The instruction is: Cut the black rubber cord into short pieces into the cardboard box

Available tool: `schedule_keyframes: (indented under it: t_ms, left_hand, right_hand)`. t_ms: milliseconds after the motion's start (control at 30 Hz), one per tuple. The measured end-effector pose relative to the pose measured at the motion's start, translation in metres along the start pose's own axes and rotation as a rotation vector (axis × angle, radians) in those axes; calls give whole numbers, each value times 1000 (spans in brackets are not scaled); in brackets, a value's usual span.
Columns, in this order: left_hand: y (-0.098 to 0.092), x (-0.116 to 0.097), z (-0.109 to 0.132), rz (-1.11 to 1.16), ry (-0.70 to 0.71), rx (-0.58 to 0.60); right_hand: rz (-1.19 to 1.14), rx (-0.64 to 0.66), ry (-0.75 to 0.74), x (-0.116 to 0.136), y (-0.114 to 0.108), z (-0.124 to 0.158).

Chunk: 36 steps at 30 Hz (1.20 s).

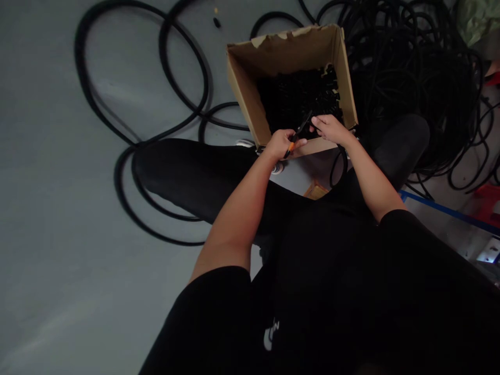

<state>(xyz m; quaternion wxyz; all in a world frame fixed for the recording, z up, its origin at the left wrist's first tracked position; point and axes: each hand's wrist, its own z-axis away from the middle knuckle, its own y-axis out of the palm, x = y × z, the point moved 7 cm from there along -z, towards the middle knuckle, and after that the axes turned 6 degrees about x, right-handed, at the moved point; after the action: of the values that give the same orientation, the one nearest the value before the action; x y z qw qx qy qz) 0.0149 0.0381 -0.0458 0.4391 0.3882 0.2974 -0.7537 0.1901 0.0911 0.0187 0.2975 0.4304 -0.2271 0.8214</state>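
My left hand is closed around a hand tool with an orange and black handle, over the near edge of an open cardboard box. The tool's dark, narrow end points up and right toward my right hand; its exact kind is hard to make out. My right hand pinches a thin black hose, which hangs in a loop below the wrist. Its end between the fingers is mostly hidden. Many small black pieces lie inside the box, under both hands.
A large tangle of black hose lies right of the box. Wide loops of thicker black hose spread on the grey floor at left. My bent legs flank the box. A blue bar and red objects are at far right.
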Motion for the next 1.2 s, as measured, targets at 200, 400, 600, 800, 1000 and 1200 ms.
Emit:
schedule_keyframes:
  t_ms: [200,400,600,800,1000,1200]
  left_hand:
    - [5,-9,1,-7,21,30]
    - [4,7,-6,-67,-16,3]
    - [7,19,-9,-78,-40,45]
    - [11,29,-16,-107,-97,80]
    - [14,17,-6,-152,-187,80]
    - [17,10,0,-130,-262,79]
  right_hand:
    - [161,-68,-39,-10,-7,-7]
    - [394,-178,-57,-12,-8,-4]
    - [424,-207,-59,-1,-7,8]
    - [462,-245,15,-16,-3,0]
    - [601,-248,70,-36,-2,-9]
    - [644,-262,51,-40,-4,-12]
